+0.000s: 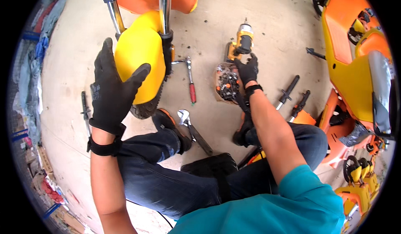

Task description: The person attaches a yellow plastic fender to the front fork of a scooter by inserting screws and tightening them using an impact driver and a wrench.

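The yellow fender [140, 58] sits far left, over a tyre [146, 108]. Left of it, the left hand [112, 86] is spread open, contact unclear. The drill [245, 40] lies far, right of the fender; at its near end, the right hand [247, 70] has fingers parted, beside a parts box [217, 93].

Floor [204, 75] clearance: a lane between ratchet [192, 90] and parts box [218, 90].
I noted passing room there; the adjustable wrench [199, 138] obstructed the end by the left shoe [169, 123]; the power drill [243, 43] bounded the far end's right side.
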Available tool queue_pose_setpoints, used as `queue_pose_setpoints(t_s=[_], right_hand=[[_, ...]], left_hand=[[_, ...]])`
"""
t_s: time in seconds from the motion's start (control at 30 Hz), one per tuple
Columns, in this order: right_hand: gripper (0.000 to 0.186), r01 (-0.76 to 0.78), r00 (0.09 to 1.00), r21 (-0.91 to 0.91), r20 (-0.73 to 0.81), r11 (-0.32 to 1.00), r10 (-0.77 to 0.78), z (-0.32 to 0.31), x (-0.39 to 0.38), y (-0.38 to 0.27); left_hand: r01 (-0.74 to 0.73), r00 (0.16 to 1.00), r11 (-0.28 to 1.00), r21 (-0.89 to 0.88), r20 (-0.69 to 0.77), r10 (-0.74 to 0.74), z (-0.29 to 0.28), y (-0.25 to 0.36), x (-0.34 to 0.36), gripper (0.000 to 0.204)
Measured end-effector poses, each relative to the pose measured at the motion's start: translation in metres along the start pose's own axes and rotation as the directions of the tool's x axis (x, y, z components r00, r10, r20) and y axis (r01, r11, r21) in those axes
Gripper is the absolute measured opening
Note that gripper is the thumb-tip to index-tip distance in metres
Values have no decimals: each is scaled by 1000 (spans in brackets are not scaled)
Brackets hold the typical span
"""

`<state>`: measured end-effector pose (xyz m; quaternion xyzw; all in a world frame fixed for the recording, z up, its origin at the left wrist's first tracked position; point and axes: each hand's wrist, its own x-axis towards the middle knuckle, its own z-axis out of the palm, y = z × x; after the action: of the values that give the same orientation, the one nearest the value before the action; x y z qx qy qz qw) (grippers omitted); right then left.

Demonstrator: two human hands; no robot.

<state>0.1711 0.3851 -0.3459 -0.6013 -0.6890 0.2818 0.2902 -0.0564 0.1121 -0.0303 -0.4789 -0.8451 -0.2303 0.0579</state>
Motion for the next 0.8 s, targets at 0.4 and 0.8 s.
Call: queue_pose_setpoints(t_s=[0.4, 0.8], right_hand=[[43, 290, 945, 306, 59, 907, -322, 75, 56, 16], [36, -334, 790, 910, 413, 246, -453, -22, 27, -107]], left_hand=[[191, 955, 975, 112, 207, -211, 26, 4, 25, 98], [290, 920, 951, 110, 242, -308, 36, 7, 37, 101]])
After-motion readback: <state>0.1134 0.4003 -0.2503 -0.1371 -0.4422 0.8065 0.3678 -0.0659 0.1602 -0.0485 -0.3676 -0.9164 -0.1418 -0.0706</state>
